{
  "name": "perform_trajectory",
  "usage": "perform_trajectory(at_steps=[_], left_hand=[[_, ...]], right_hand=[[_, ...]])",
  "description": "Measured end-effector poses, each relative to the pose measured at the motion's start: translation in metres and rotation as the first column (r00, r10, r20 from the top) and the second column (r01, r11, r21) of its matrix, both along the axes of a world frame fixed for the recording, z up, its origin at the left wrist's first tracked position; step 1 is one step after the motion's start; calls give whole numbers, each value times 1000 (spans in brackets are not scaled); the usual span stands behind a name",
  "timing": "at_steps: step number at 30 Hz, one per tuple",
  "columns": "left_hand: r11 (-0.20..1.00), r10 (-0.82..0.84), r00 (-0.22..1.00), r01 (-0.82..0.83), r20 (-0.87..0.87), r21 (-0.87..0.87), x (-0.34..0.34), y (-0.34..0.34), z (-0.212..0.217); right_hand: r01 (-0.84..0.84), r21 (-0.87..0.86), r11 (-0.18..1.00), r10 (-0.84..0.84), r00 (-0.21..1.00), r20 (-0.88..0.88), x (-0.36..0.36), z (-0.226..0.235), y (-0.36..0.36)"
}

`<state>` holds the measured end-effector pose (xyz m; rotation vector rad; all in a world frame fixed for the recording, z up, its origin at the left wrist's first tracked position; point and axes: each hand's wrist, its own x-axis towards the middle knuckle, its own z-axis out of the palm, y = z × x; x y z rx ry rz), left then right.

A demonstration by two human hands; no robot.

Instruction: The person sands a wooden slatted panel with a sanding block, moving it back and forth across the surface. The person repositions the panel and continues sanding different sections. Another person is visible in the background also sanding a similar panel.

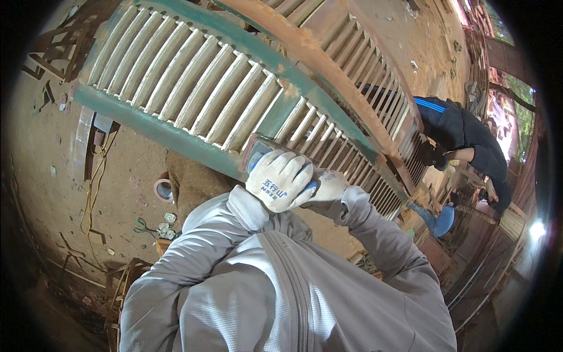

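My left hand point(279, 180), in a white knitted glove with blue showing at its fingers, curls over a dark block-shaped tool point(258, 150). The tool rests against the lower rail of a green-framed louvred shutter point(193, 144), near its cross rail. The glove covers most of the tool, so its exact kind is unclear. Close behind it, my right hand point(328, 185) is also gloved and closed. Its fingers are partly hidden by the left hand, and I cannot see what they hold. The shutter's slats look pale and worn, with white along their edges.
A second, brown louvred shutter point(299, 44) lies beyond the green one. Farther right, a person in dark clothes point(463, 132) bends forward, with another in blue point(441, 222) nearby. A tape roll point(163, 189), yellow cord point(92, 202) and green-handled scissors point(144, 226) lie at left.
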<state>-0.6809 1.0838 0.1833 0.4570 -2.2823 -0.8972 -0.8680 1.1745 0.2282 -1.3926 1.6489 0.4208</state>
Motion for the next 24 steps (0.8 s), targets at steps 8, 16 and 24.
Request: perform_trajectory(at_steps=[8, 16, 24], left_hand=[[989, 74, 993, -85, -97, -121, -96, -51, -12], [987, 152, 984, -155, -94, -28, -123, -65, -10], [996, 85, 994, -84, -65, 18, -17, -3, 2]], right_hand=[[118, -215, 970, -156, 973, -169, -75, -10, -42], [-39, -192, 981, 4, 983, -183, -106, -7, -71], [-126, -70, 990, 118, 987, -108, -23, -29, 17]])
